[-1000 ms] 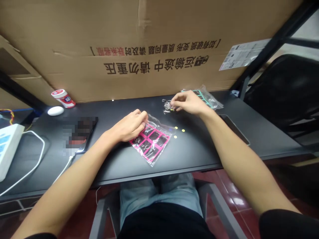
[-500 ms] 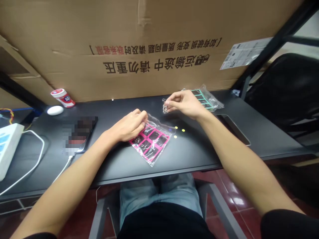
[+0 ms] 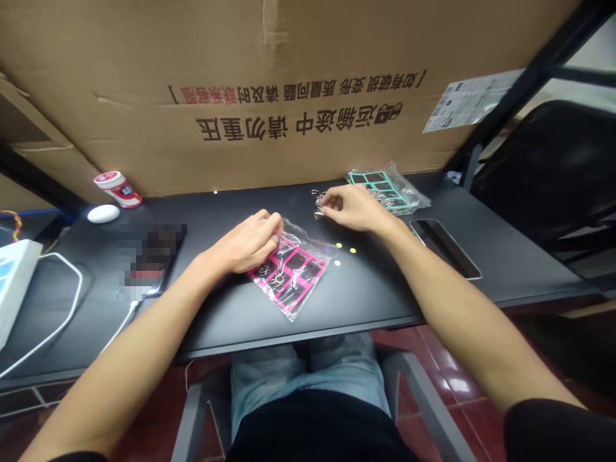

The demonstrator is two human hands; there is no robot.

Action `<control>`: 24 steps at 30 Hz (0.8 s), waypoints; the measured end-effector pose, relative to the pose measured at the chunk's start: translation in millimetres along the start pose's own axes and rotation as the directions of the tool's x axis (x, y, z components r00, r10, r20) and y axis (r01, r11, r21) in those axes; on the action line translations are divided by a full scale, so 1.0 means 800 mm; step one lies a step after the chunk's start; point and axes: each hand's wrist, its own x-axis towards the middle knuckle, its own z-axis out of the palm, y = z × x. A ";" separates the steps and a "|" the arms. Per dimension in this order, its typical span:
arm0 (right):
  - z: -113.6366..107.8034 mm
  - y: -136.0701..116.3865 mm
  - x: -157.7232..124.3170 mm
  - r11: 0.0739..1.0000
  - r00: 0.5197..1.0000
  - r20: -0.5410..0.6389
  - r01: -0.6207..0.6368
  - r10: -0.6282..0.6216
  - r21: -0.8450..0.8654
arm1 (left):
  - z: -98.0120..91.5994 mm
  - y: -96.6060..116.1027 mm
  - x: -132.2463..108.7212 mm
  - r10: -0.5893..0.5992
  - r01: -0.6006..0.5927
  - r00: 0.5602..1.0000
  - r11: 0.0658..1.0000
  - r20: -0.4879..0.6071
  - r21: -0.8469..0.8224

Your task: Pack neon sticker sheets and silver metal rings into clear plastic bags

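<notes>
My left hand rests on the top edge of a clear plastic bag, its fingers curled over the plastic. The bag holds a pink-framed black card with small metal wire rings on it. My right hand sits farther back, its fingertips pinching a small tangle of metal wire rings. Behind that hand lies a second clear bag with a teal-framed card and more rings. Three small yellow dots lie on the black desk beside the pink card.
A large printed cardboard box stands behind the desk. A smartphone lies to the right; a pixelated phone, white mouse, red-and-white jar and power strip with white cable lie left.
My right hand has dropped slightly toward the desk, showing more of the teal card. My left hand stays on the bag, and the whole view has shifted slightly.
</notes>
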 end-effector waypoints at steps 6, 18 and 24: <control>0.007 0.017 0.004 0.991 0.986 0.157 0.066 -0.048 -0.114 | -0.001 0.001 -0.001 0.003 -0.003 1.000 1.000 0.002 0.009; 0.004 0.016 0.003 0.989 0.977 0.210 0.064 -0.035 -0.133 | 0.000 0.000 0.000 -0.001 0.001 1.000 1.000 0.005 -0.017; 0.000 0.008 0.004 0.968 0.997 0.069 -0.050 0.034 0.247 | -0.001 0.001 0.000 -0.001 0.001 1.000 1.000 0.007 -0.008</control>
